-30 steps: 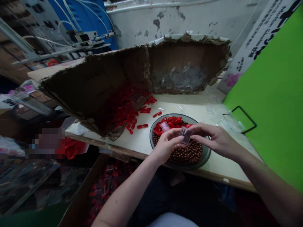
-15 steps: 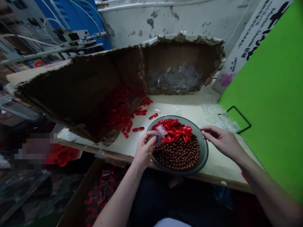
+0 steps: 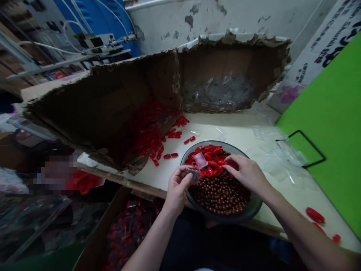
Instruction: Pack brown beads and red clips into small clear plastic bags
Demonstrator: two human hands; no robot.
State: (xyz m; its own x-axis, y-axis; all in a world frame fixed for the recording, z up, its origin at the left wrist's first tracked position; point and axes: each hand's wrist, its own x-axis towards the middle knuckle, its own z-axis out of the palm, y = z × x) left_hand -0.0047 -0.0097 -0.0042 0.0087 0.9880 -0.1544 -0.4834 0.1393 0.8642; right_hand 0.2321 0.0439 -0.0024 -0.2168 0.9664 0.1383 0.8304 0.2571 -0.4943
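Note:
A round grey bowl (image 3: 249,213) sits at the table's front edge, filled with small brown beads (image 3: 222,194) and red plastic pieces (image 3: 211,155). My left hand (image 3: 177,188) is at the bowl's left rim, fingers closed on a small clear packet (image 3: 194,172). Another clear packet (image 3: 200,160) lies on the red pieces. My right hand (image 3: 246,174) rests in the bowl, fingers curled down onto the red pieces; I cannot make out whether anything is between them.
A torn cardboard box (image 3: 113,101) lies open on its side, spilling red pieces (image 3: 158,135); a second box (image 3: 225,75) holds clear packets. A green panel (image 3: 332,124) stands at right. Clear bags (image 3: 279,150) lie nearby. A carton (image 3: 124,229) of filled packets sits below the table.
My hands parted after holding the packet together. The right hand swung out to the right, then came back into the bowl onto the red pieces. The left hand kept the packet.

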